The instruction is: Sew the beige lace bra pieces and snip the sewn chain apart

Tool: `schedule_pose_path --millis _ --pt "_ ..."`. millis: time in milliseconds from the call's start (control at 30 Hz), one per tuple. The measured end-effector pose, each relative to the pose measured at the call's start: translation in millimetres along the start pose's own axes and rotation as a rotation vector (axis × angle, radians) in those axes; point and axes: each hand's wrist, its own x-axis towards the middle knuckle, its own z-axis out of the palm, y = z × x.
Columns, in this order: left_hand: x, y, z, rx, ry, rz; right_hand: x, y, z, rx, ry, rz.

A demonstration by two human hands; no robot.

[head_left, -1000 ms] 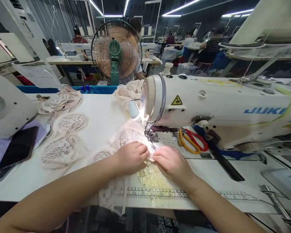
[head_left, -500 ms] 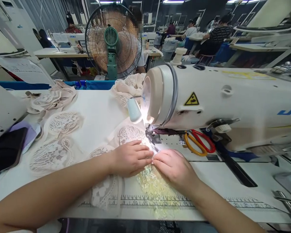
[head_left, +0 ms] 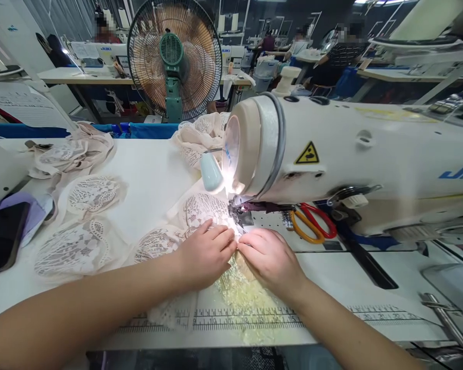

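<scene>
Cream lace fabric lies under the presser foot of a white sewing machine, lit by its lamp. My left hand rests over the lace close to the foot, fingers bent together on the fabric. Beside it, my right hand pinches the fabric edge between thumb and fingers just in front of the needle area. The fingertips of both hands nearly touch and partly hide the fabric. Below them spreads a shiny, crinkled, yellowish translucent material.
More lace pieces lie on the left, with a lace pile behind the machine. Scissors with red and orange handles sit under the machine arm. A phone is at far left, a fan beyond the table. Co-workers sit farther back.
My left hand's fingers have drawn back slightly, with the index finger more raised. The right hand keeps its pinch near the foot. The whole view has shifted slightly.
</scene>
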Motion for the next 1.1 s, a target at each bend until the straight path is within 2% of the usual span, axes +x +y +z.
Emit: schedule_pose_path --millis 233,433,700,900,1100 --pt "7.0 -28.6 -1.4 -0.001 0.028 0.123 3.4 -2.3 -3.0 -0.034 0.024 0.013" --pt "15.1 -43.7 -2.2 -0.03 0.08 0.258 4.6 -3.0 -2.8 -0.037 -0.001 0.117" --pt "19.3 -49.5 -0.4 -0.066 0.18 0.293 4.1 -2.4 -2.4 -0.035 0.017 0.123" --pt "22.4 -56.8 3.3 -0.059 0.174 0.328 4.4 -2.3 -5.3 0.025 0.076 0.091" --pt "28.5 -61.3 -1.7 -0.001 0.172 0.289 6.2 -1.3 -8.6 -0.042 0.145 0.067"
